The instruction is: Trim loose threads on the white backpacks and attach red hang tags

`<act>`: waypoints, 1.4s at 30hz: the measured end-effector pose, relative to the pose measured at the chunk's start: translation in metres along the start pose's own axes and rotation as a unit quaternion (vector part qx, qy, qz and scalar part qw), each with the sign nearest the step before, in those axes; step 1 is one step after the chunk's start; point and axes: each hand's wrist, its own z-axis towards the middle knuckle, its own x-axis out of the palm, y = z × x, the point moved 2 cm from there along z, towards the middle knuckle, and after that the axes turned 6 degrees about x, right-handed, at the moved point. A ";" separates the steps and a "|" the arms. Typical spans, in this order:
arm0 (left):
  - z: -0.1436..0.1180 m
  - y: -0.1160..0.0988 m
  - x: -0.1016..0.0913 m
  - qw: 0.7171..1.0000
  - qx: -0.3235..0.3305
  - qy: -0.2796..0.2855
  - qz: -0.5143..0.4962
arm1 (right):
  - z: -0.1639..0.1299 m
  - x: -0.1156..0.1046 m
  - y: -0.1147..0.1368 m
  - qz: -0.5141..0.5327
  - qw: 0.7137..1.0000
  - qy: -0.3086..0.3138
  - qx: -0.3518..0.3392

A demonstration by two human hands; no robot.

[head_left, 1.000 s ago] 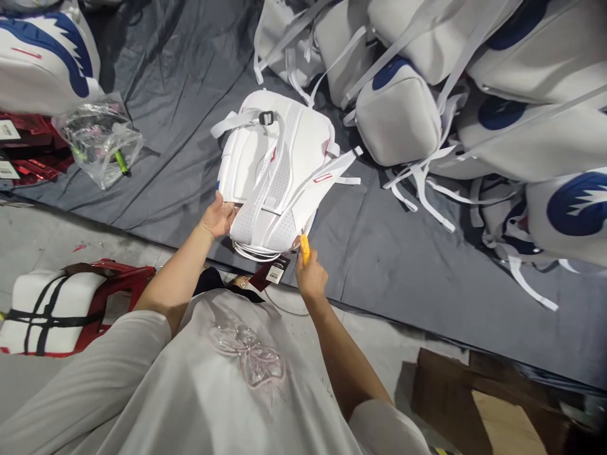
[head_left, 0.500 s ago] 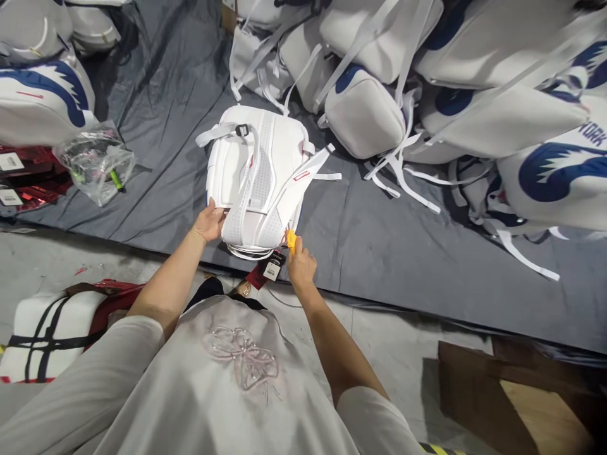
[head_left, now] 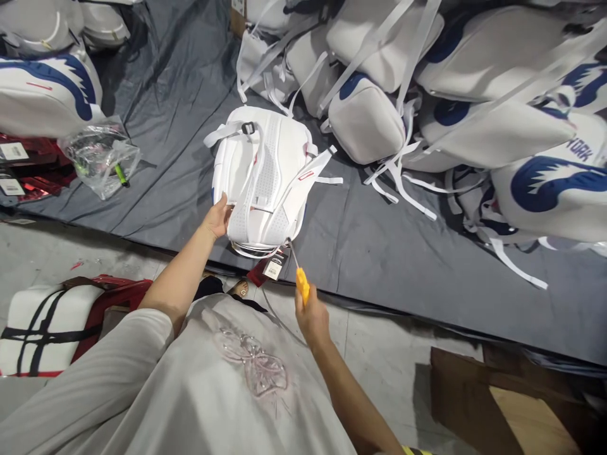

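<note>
A white backpack (head_left: 289, 142) lies on the grey-covered table, its shoulder straps and back panel facing up. My left hand (head_left: 218, 217) grips its lower left side, with some fingers hidden behind the edge. My right hand (head_left: 313, 315) is closed on a yellow-handled tool (head_left: 302, 285), just in front of the table edge. A thin grey shaft or blade runs from the handle toward the backpack's lower right corner; its exact kind I cannot make out. A hang tag with a white label (head_left: 274, 268) dangles below the bag's bottom.
White and blue backpacks (head_left: 367, 120) are piled along the back and right of the table (head_left: 379, 272). To the left are another backpack (head_left: 42, 88), red packets (head_left: 42, 174) and a clear plastic bag (head_left: 102, 158). A strapped white bundle (head_left: 47, 322) and a brown carton (head_left: 474, 404) stand below.
My right hand has drawn back from the bag's lower right corner toward my body, carrying the yellow tool, whose thin shaft now shows. My left hand keeps its hold on the backpack.
</note>
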 end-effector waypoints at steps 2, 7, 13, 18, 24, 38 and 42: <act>-0.005 0.004 0.004 0.996 0.019 -0.051 0.075 | -0.019 0.008 0.000 0.019 0.999 0.026 -0.016; -0.043 0.021 0.022 0.875 0.195 -0.210 0.390 | -0.015 0.007 0.029 -0.003 0.996 0.084 -0.028; -0.044 0.065 0.061 0.491 0.216 0.060 0.842 | -0.001 0.007 0.049 0.012 0.989 0.133 -0.062; -0.028 0.070 0.061 0.374 0.186 0.143 0.897 | -0.002 0.015 0.056 0.021 0.992 0.119 -0.047; -0.016 0.076 0.047 0.340 0.235 0.077 0.907 | -0.006 0.018 0.068 0.059 0.995 0.081 -0.011; -0.027 0.032 0.101 0.822 0.333 -0.167 0.431 | -0.021 0.024 0.037 0.351 0.916 -0.161 -0.105; -0.084 0.096 0.062 0.830 0.181 -0.058 0.525 | -0.017 0.042 0.011 0.308 0.945 -0.092 -0.060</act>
